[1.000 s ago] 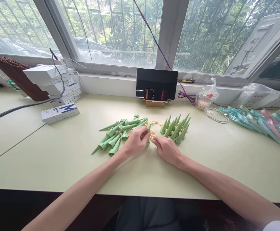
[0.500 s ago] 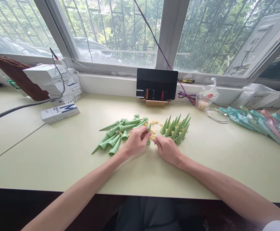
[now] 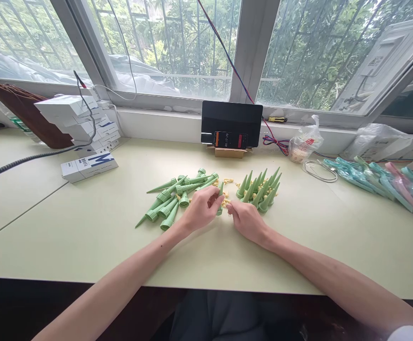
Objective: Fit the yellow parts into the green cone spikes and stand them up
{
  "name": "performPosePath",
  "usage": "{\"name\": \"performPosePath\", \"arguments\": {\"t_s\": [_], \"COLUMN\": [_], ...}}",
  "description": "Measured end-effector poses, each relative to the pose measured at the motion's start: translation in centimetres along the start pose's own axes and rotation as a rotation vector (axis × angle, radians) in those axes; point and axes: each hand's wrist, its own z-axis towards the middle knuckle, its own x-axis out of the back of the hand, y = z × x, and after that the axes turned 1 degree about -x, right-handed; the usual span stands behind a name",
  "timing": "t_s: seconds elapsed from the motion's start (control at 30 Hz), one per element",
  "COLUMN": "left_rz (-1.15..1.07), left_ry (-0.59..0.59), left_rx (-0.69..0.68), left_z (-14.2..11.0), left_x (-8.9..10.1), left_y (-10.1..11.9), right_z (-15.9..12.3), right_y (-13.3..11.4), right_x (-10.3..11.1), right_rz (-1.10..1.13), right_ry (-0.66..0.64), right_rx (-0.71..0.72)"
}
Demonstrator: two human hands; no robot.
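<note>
My left hand (image 3: 201, 208) is closed around a green plastic cone spike (image 3: 220, 198), holding it nearly upright over the pale table (image 3: 85, 227). My right hand (image 3: 246, 220) pinches a small yellow part (image 3: 226, 202) right beside that spike. More small yellow parts (image 3: 226, 182) lie between the hands and just behind them. A loose pile of green spikes (image 3: 172, 196) lies on its side left of my left hand. A cluster of green spikes (image 3: 259, 187) stands with points up just beyond my right hand.
A black tablet (image 3: 232, 121) with a phone (image 3: 230, 140) leaning on it stands by the window. White boxes (image 3: 82, 137) are stacked at the left. A plastic bag (image 3: 303, 142), a cable coil (image 3: 320, 170) and teal and pink clips (image 3: 383, 182) lie at the right.
My hands have drawn slightly closer together, with the right hand's yellow part moved up against the spike in my left hand. The piles have not moved.
</note>
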Motion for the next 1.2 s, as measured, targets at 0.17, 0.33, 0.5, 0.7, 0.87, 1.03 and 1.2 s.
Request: {"name": "performPosePath", "arguments": {"t_s": [0.17,0.33,0.5,0.7,0.87,1.03,1.2], "left_rz": [0.006,0.008,-0.009,-0.01,0.004,0.01,-0.022], "left_ry": [-0.002,-0.006,-0.028,-0.037,-0.035,-0.034,-0.038], "left_rx": [-0.013,-0.006,0.02,0.067,0.106,0.141,0.163], "left_z": [-0.02,-0.02,0.03,0.1,0.24,0.32,0.32], "left_x": [0.01,0.02,0.04,-0.03,0.01,0.18,0.26], "left_y": [-0.03,0.0,-0.02,-0.23,-0.2,-0.02,-0.1], "right_z": [0.06,0.1,0.15,0.24,0.31,0.24,0.11], "right_y": [0.01,0.02,-0.11,-0.13,-0.3,-0.43,-0.44], "right_x": [-0.09,-0.01,0.08,0.09,0.36,0.36,0.33], "right_rz": [0.012,0.023,0.057,0.082,0.11,0.127,0.071], "right_ry": [0.005,0.012,0.008,0.029,0.057,0.096,0.095], "right_rx": [-0.012,-0.026,-0.049,-0.058,-0.062,-0.027,0.025]}}
